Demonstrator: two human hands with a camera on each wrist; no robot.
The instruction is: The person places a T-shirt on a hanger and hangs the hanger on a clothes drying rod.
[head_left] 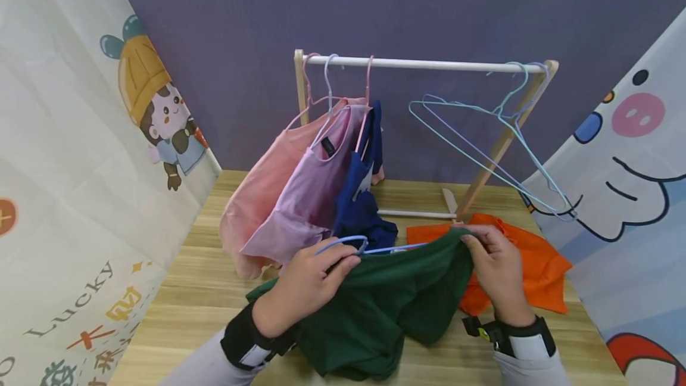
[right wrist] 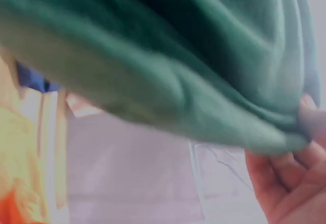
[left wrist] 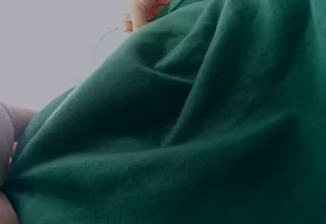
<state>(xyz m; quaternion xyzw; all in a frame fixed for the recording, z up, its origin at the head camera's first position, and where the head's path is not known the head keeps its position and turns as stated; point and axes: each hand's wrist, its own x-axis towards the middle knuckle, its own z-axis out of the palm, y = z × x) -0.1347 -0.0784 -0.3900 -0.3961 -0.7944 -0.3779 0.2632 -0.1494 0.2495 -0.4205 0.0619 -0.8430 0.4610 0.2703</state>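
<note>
A dark green garment (head_left: 375, 308) is stretched between my two hands above the table. My left hand (head_left: 305, 285) holds its upper edge, thumb and fingers pinched together beside a light blue hanger (head_left: 396, 248). The hanger's hook curves up by the left fingers, and one arm runs right behind the green cloth, which hides the rest. At the garment's far right corner, my right hand (head_left: 497, 264) pinches the fabric between thumb and fingers. The right wrist view shows those fingers (right wrist: 290, 178) at the green edge; green cloth (left wrist: 178, 107) fills most of the left wrist view.
Behind stands a wooden rack with a white rail (head_left: 423, 64). Pink (head_left: 268, 177), lilac (head_left: 311, 195) and navy (head_left: 359, 195) clothes hang at its left; bare hangers (head_left: 501, 115) hang right. An orange garment (head_left: 536, 267) lies on the wooden table (head_left: 187, 314). Printed curtains flank both sides.
</note>
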